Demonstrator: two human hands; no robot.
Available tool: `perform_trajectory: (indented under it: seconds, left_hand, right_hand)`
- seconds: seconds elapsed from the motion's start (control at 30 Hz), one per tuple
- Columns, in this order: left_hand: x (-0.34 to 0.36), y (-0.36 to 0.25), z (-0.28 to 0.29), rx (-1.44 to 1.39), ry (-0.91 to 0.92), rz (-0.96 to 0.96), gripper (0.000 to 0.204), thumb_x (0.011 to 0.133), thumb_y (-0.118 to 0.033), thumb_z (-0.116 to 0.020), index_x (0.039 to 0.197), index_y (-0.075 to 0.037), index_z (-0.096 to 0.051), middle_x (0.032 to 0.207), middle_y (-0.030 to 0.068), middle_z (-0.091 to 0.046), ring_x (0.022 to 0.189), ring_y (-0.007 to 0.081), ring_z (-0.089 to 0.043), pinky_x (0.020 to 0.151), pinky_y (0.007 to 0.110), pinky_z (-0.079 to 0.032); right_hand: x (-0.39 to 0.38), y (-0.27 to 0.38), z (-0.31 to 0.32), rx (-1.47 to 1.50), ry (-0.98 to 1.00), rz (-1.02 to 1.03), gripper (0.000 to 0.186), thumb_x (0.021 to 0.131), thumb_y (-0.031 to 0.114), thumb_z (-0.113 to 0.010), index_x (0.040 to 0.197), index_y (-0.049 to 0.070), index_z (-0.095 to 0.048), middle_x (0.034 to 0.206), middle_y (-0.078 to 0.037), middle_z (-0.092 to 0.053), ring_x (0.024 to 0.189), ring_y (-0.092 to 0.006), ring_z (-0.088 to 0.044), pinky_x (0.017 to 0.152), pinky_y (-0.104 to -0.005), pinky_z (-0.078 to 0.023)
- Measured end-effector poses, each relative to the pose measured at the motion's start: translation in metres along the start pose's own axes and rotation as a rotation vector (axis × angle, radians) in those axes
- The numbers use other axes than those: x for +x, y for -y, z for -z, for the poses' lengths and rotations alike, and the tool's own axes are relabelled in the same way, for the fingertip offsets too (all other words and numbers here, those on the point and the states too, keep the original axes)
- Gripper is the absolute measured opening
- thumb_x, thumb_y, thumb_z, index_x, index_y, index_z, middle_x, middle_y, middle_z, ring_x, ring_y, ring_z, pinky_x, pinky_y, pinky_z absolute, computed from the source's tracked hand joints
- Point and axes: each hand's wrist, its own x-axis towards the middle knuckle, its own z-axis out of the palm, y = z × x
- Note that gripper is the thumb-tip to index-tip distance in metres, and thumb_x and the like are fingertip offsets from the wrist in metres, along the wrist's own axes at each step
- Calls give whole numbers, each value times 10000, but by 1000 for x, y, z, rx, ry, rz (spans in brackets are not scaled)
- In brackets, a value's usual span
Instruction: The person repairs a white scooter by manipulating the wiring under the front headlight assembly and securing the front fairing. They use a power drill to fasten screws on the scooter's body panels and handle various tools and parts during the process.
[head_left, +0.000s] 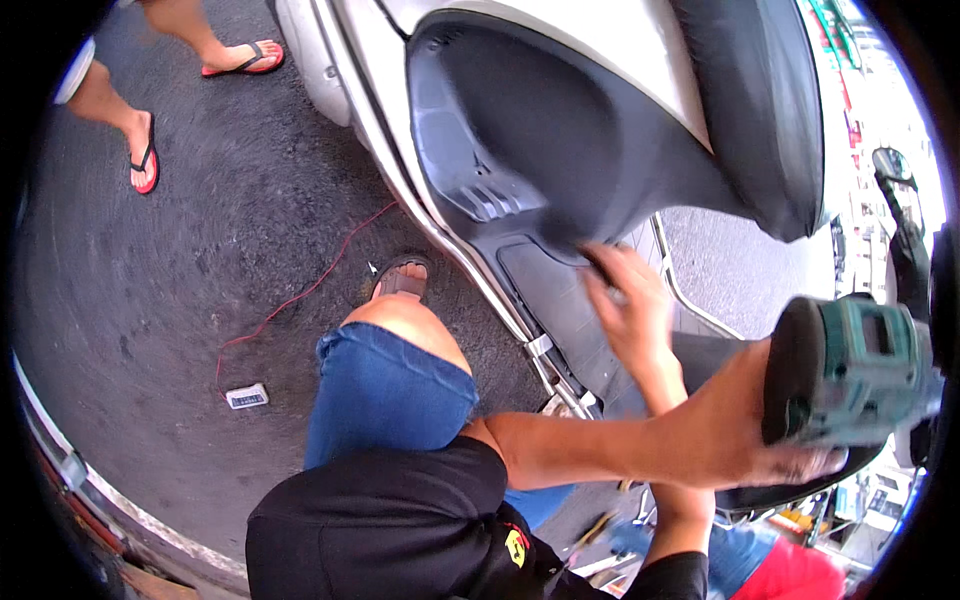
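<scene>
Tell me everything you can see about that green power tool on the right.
The green power tool looks like a cordless drill with a teal-green plastic body and a broad black end facing the camera. It sits at the right edge of the picture, partly cut off, so its tip is hidden. The person's left hand grips it from underneath, forearm stretched across. Its blurred outline makes finer details hard to tell.

Dark asphalt ground (200, 220) — daylit, red wire (300, 295) trailing.

A person in a black short-sleeved shirt (400, 520) with a small yellow-and-red emblem (517, 546), rolled-up blue denim shorts (385, 390) and a dark strapped sandal (402, 280); both forearms are bare.
</scene>
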Motion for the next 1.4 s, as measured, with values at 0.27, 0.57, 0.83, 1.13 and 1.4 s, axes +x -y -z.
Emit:
perform_trajectory:
  seconds: [0.27,0.57,0.83,1.13,1.4]
  left_hand:
    - [9,-30,-18,-212,-21,-126,358,710,-83,-744,1010,2,-568,874,115,-645,740,173,-591,712,320,-468]
    - [23,-45,7,2,-16,105,436,751,-107,-723,1118,20,-527,973,123,-639,795,168,-613,721,283,-509]
    - [25,23,34,310,-54,312,427,794,-123,-664,1160,50,-526,996,177,-621,741,208,-621,655,312,-527]
    - [-25,111,51,103,35,859,487,737,-126,-722,1150,45,-532,964,185,-634,708,223,-632,618,317,-536]
    - [-50,123,52,128,70,964,509,733,-151,-750,1152,37,-531,965,181,-633,737,221,-630,635,311,-542]
  right_hand:
    - [129,52,-69,-299,141,78,194,809,189,-619,857,8,-568,704,-202,-625,679,-382,-636,620,-474,-512]
    - [74,17,33,-137,-95,-13,254,760,212,-638,876,-1,-561,721,-196,-639,679,-346,-648,624,-438,-521]
    - [-159,-60,131,840,-776,-916,98,902,170,-569,883,78,-541,781,-54,-607,633,-101,-578,545,-239,-474]
    - [-233,-19,229,635,-1379,-362,197,965,127,-507,1107,1,-558,897,-103,-627,713,-135,-594,650,-287,-509]
    - [-242,-43,225,960,-1456,-132,191,964,139,-512,1104,15,-554,941,-144,-638,714,-129,-610,705,-320,-537]
